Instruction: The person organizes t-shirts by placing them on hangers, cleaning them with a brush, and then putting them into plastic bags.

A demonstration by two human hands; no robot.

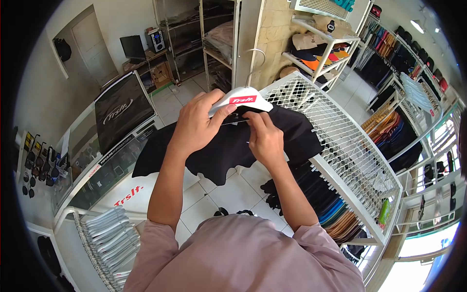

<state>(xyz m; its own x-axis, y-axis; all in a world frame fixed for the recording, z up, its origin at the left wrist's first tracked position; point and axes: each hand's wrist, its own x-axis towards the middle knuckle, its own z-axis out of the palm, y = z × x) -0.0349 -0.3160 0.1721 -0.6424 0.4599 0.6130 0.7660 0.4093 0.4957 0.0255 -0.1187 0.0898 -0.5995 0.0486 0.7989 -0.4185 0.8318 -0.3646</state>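
Note:
My left hand [197,122] is closed around the left shoulder of a white hanger [261,103] that has a red label and a metal hook on top. A black shirt [206,153] hangs from the hanger, its body spread out below both hands. The fingers of my right hand [266,137] are pinched at the shirt's neckline, just under the hanger's middle. What exactly lies between those fingertips is hidden, but the cloth's collar edge is there.
A white rack with a mesh top [335,141] stands on the right, with several garments [321,204] hanging under it. At the left is a glass counter [104,177] with a black bag [116,114] on top. Several white hangers [112,238] hang on a rail at lower left. Shelves with caps [311,44] stand behind.

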